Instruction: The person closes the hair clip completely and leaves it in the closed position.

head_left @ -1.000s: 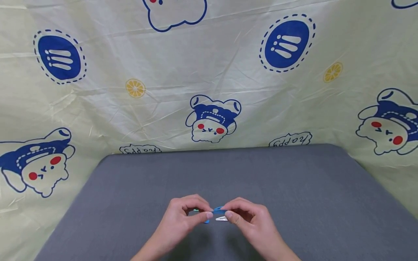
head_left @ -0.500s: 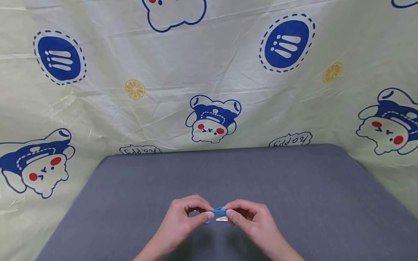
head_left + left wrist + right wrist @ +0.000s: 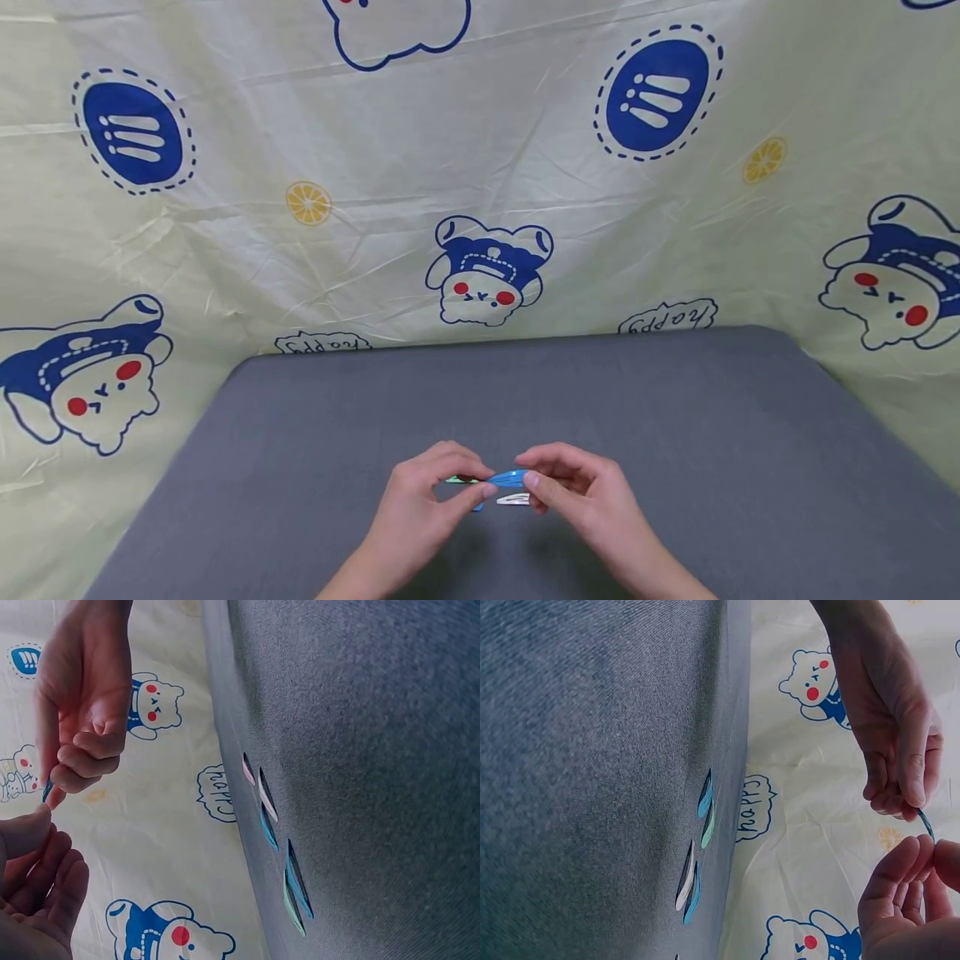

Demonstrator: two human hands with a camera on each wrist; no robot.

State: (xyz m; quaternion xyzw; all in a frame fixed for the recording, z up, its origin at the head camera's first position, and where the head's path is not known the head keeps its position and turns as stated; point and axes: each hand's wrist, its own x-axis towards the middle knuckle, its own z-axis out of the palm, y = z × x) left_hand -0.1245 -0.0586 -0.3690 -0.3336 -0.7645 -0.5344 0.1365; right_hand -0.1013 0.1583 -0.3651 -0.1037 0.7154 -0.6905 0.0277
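Observation:
A blue snap hair clip [image 3: 508, 478] is held level between my hands, above the table. My left hand [image 3: 422, 500] pinches its left end between thumb and forefinger. At the right end, my right hand [image 3: 583, 493] has its thumb on the clip, with the forefinger raised a little off it. The left wrist view shows the held clip [image 3: 47, 790] edge-on between the fingertips. Past the hands, in the head view, lie a green clip [image 3: 460, 480], a white clip [image 3: 513, 499] and part of a blue clip [image 3: 477, 507], partly hidden by fingers.
A grey cloth-covered table [image 3: 315, 433] spreads below, with a printed pale curtain [image 3: 390, 275] behind and at both sides. In the left wrist view a pink clip [image 3: 248, 769] lies near another white clip [image 3: 268, 796], two blue clips and a green one.
The blue clip has turned so its broad face shows. My right forefinger has lifted away from it and the right hand has shifted slightly right. The left hand keeps its pinch.

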